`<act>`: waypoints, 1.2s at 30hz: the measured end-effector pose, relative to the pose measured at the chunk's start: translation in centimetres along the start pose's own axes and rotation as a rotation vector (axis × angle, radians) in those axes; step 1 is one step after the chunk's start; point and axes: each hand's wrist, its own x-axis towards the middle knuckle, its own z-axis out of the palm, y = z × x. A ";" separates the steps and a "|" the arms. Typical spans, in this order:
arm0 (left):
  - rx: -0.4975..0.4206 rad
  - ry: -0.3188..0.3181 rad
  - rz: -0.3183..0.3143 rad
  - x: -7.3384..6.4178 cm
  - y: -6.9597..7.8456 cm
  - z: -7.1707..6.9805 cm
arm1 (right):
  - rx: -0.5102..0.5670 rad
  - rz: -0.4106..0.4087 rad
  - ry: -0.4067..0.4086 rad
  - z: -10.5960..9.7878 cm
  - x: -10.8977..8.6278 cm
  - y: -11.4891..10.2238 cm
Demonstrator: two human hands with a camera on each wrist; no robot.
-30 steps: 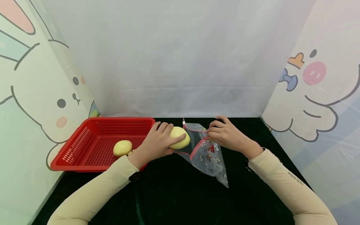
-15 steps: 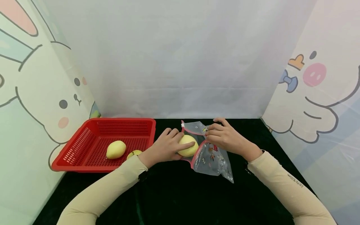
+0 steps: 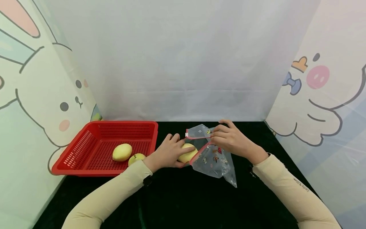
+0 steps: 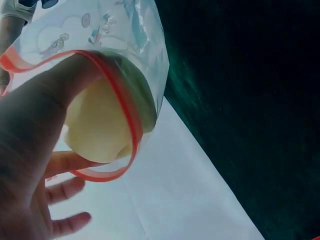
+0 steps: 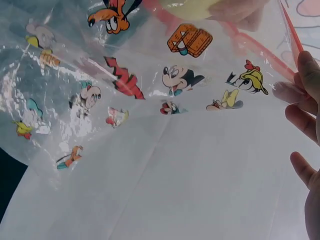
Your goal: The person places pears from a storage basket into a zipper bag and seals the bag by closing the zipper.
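My left hand (image 3: 166,154) grips a pale yellow pear (image 3: 187,154) at the mouth of a clear zip bag (image 3: 213,163). Thumb and forefinger lie round the fruit, other fingers spread away from it. In the left wrist view the pear (image 4: 97,125) sits partly inside the red-edged opening, with the thumb reaching in past the rim. My right hand (image 3: 233,140) pinches the bag's red edge on the far side and keeps the mouth apart. Cartoon prints cover the clear film (image 5: 150,95) in the right wrist view, the pinching fingertips at its right.
A red plastic basket (image 3: 105,171) stands to the left, holding a pear (image 3: 122,152) and a second yellow fruit (image 3: 136,158) partly behind the left forearm. Dark green cloth (image 3: 183,200) covers the table. Pale walls with cartoon figures enclose the back and sides.
My left hand has moved right from near the basket, carrying the pear into the bag's mouth, where the red edge now covers part of it. The right hand keeps its pinch, nearly still.
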 end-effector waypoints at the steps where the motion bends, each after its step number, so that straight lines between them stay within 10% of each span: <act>1: -0.007 -0.018 -0.007 0.0 0.0 -0.1 | 0.000 0.006 -0.001 0.0 -0.1 0.0; 11: -0.225 -0.165 -0.074 0.1 0.1 -1.0 | 0.011 0.037 -0.024 -0.2 -0.5 0.1; 36: -0.068 -0.164 -0.134 -0.6 -0.2 -1.6 | -0.015 0.014 -0.004 0.2 -0.2 0.0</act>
